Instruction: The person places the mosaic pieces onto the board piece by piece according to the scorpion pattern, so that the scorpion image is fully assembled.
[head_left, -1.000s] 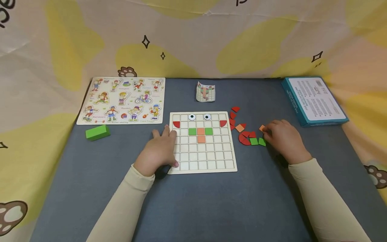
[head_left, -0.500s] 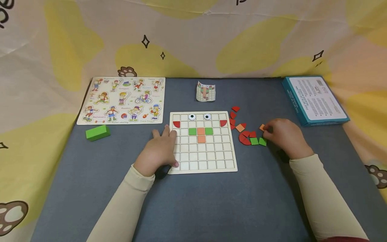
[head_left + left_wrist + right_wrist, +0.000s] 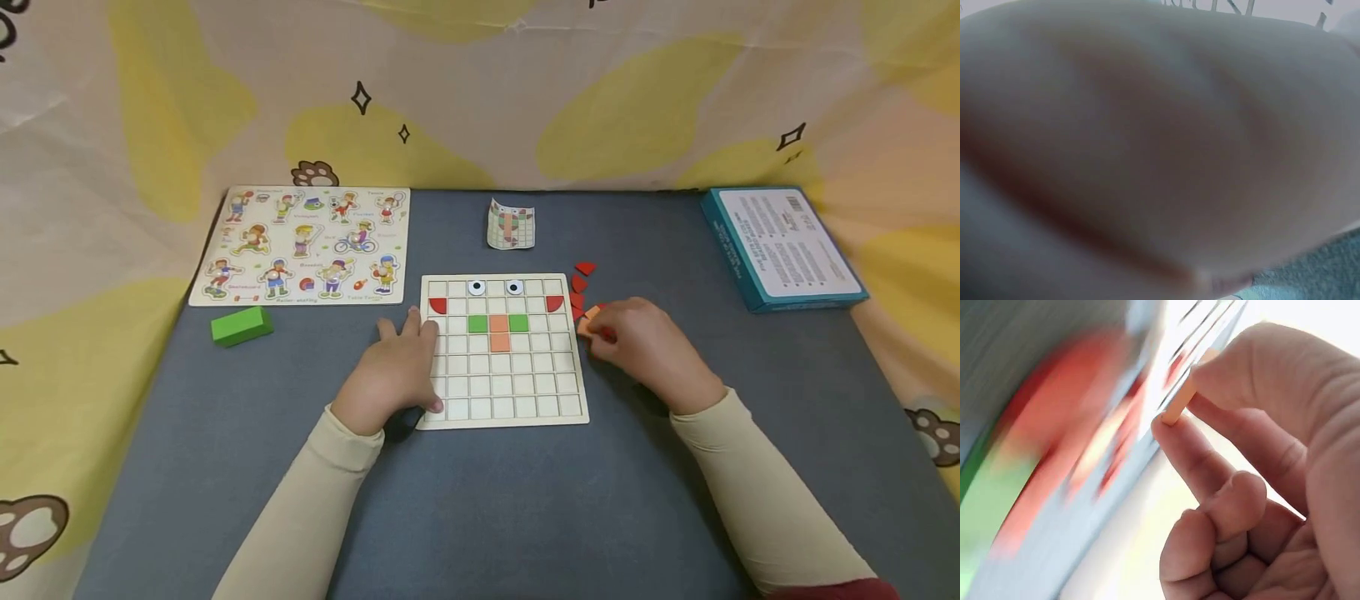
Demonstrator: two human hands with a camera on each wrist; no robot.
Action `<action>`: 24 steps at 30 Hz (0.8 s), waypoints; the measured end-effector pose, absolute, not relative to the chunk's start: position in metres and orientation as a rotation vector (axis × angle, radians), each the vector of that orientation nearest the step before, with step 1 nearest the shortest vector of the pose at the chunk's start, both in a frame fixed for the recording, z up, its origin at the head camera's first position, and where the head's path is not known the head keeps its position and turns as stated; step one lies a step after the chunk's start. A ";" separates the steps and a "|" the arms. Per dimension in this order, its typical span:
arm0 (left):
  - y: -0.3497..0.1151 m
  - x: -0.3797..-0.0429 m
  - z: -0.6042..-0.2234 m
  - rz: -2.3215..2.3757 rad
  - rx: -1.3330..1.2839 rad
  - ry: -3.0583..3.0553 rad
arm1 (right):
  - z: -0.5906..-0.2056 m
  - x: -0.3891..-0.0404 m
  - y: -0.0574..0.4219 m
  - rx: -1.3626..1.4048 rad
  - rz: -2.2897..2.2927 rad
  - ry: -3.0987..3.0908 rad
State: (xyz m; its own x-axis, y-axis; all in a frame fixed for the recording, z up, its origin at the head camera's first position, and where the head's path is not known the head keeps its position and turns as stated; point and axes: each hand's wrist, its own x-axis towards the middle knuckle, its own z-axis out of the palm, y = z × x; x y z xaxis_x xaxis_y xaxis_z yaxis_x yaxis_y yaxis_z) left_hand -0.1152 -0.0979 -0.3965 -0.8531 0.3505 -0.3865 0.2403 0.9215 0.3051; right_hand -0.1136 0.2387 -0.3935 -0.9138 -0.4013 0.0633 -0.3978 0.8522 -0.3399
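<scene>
A white grid board (image 3: pixel 525 386) lies flat in the middle of the head view. On it are two eye tiles, two red quarter-round tiles, two green squares (image 3: pixel 477 323) and two orange squares (image 3: pixel 499 342). My left hand (image 3: pixel 395 372) rests on the board's left edge with fingers spread; skin fills most of the left wrist view. Just beyond the right edge, my right hand (image 3: pixel 648 350) pinches an orange square tile (image 3: pixel 1180 403) between thumb and fingertips. Red tiles (image 3: pixel 578 284) lie beside the board; my right hand hides other loose pieces from the head view.
A curled pattern card (image 3: pixel 512 227) stands behind the board. A sports picture puzzle (image 3: pixel 300 246) lies at the back left, with a green block (image 3: pixel 242 327) in front of it. The teal box (image 3: pixel 783 248) sits at the back right.
My right hand has picked up the orange square tile and carried it left, towards the board's right edge. My left hand has stayed in place.
</scene>
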 end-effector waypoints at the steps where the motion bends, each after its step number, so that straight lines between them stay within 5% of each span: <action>1: -0.098 -0.115 -0.396 0.339 0.426 2.637 | -0.394 -0.113 0.227 -0.721 -0.575 2.999; 11: -0.098 -0.114 -0.396 0.330 0.431 2.645 | -0.409 -0.102 0.155 -1.260 -0.498 2.976; 24: -0.097 -0.115 -0.398 0.339 0.429 2.643 | -0.416 -0.096 0.143 -1.227 -0.302 3.024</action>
State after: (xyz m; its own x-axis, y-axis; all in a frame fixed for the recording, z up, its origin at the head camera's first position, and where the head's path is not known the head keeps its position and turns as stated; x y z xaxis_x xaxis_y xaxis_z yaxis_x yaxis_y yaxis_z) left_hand -0.1152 -0.0974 -0.3981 -0.8557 0.3497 -0.3814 0.2423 0.9221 0.3019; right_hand -0.0958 0.1433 -0.4164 -0.7116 -0.6754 0.1938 -0.7004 0.7039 -0.1182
